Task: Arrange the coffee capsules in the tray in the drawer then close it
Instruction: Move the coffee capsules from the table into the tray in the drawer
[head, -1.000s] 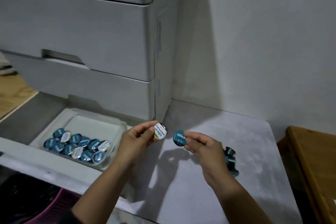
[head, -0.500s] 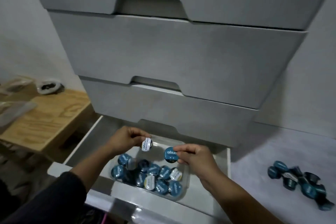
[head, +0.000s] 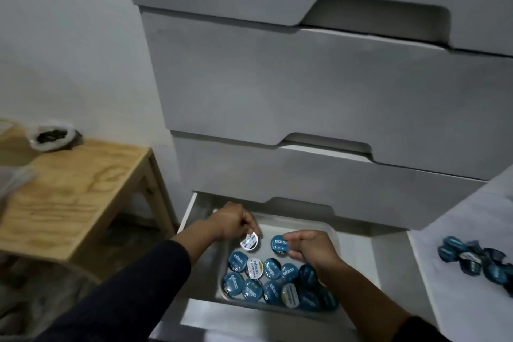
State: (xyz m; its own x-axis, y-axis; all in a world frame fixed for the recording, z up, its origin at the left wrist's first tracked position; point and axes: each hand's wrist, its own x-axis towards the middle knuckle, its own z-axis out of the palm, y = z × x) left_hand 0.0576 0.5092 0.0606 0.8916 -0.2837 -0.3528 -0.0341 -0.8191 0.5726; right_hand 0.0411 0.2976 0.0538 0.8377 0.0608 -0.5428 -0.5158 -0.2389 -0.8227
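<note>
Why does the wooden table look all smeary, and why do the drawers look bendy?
In the head view, the wooden table at the left edge is smeared by motion blur, while the capsules in the tray stay readable; the wide-angle lens bends the drawer fronts; the light is dim and greyish, with soft shadow inside the open drawer.

Your open drawer (head: 388, 255), white tray (head: 330, 228) inside, two rows of blue capsules (head: 273, 279) lids-up, loose pile (head: 477, 258) right.
</note>
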